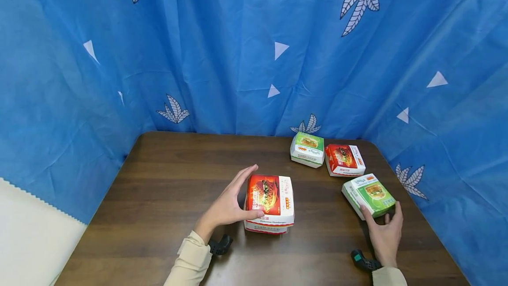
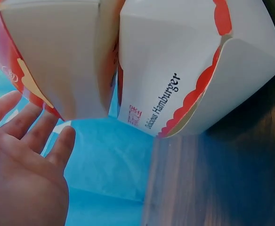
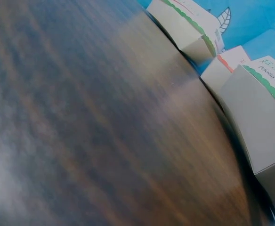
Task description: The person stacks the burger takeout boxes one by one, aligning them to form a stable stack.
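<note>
A red-and-white hamburger box sits stacked on a second red-edged hamburger box near the middle of the table. My left hand is beside this stack, fingers spread along its left side and thumb overlapping the upper box's front edge. In the left wrist view the straight fingers lie close to the upper box. Toward the right, my right hand holds the near end of a green-and-white hamburger box, thumb on one side and fingers on the other. The right wrist view does not show that hand.
Behind the right hand's box are another red hamburger box and a green one, both near the back of the brown wooden table. A blue curtain hangs along the back and sides.
</note>
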### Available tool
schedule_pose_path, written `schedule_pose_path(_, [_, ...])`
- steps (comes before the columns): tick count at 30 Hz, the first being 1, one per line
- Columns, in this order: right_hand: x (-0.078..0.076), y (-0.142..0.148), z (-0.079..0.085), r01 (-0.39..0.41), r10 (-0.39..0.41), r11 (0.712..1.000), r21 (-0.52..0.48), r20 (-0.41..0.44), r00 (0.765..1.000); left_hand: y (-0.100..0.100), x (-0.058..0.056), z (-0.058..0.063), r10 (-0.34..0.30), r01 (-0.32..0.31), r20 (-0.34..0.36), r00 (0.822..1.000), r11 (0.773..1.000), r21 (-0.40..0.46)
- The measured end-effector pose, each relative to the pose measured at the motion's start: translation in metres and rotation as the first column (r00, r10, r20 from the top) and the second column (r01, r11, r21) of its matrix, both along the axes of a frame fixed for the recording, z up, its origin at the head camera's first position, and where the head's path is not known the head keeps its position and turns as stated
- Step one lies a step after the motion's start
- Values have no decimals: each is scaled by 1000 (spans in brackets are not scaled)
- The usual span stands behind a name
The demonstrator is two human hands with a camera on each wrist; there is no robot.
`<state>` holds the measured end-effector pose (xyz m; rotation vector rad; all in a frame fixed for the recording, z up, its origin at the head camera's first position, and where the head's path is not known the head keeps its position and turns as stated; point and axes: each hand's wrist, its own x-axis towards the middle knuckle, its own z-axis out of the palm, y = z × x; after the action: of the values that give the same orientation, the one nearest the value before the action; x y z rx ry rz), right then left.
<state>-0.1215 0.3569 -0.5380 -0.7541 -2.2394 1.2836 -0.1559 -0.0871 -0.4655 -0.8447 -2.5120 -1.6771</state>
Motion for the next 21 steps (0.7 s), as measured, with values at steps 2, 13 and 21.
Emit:
schedule_pose_path(2, [0, 0, 0, 5, -6, 1000, -8, -14, 1000, -1, 0, 1, 4, -4, 1, 1000, 1000, -7])
schedule_pose_path(13, [6, -5, 5, 25, -27, 997, -71, -18, 999, -2, -1, 2, 6, -5, 24, 1000, 1000, -29])
schedule_pose_path(21, [9, -8, 4, 27, -29, 996, -85, -24, 999, -4, 2, 2, 11, -9, 46, 999, 999, -40])
